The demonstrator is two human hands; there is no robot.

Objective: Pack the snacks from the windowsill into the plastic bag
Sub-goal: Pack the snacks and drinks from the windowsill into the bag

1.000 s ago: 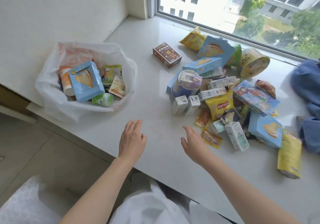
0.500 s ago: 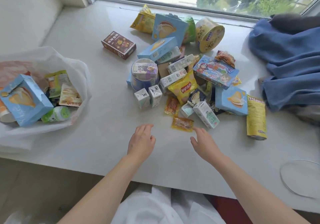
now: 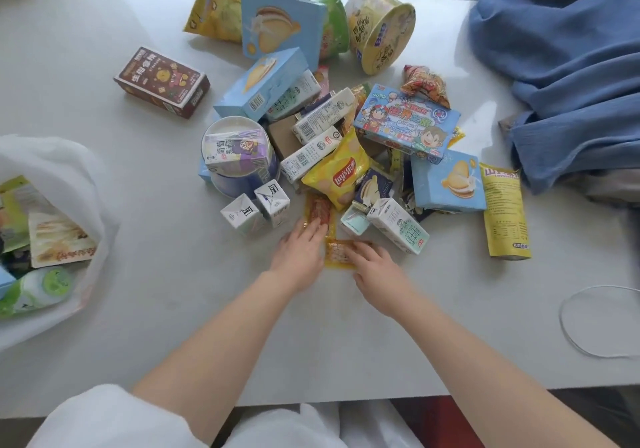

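Observation:
A heap of snacks lies on the white windowsill [image 3: 156,274]: blue cake boxes, milk cartons, a yellow chip bag [image 3: 337,170], noodle cups. At the heap's near edge lie two small flat packets, a red one [image 3: 317,210] and an orange one [image 3: 337,255]. My left hand [image 3: 299,251] rests with straight fingers on the red packet's near end. My right hand [image 3: 372,267] lies with its fingertips on the orange packet. The white plastic bag [image 3: 74,184] sits at the left edge, open, with several snacks inside.
A brown box [image 3: 161,82] lies apart at the back left. Blue cloth [image 3: 568,76] is piled at the right. A yellow pouch [image 3: 504,212] lies by it, and a thin white cable loop [image 3: 595,323] lies near the front right edge.
Both hands moved forward from the bare sill onto the two small packets. The view swung right, so the bag now sits at the left edge.

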